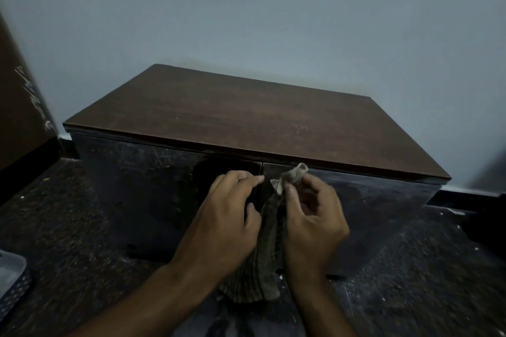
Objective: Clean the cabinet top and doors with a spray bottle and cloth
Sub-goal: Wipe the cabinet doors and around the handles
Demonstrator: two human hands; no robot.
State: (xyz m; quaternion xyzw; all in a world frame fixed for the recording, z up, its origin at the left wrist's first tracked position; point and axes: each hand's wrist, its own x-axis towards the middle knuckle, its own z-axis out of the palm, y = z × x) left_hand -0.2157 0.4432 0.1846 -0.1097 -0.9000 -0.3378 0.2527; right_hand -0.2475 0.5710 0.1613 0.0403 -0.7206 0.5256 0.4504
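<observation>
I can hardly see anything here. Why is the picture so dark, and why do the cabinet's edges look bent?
In the head view the room is dim, so the cabinet doors and floor look grainy and nearly black; both hands and the cloth are a little soft. The wide-angle lens splays the cabinet top.

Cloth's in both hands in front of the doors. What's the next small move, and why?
Probably bunch the cloth into the right hand, which already pinches its top corner, and press it to the cabinet top. The cloth hangs loose between both hands, the left hand alongside; no spray bottle is in view.
</observation>
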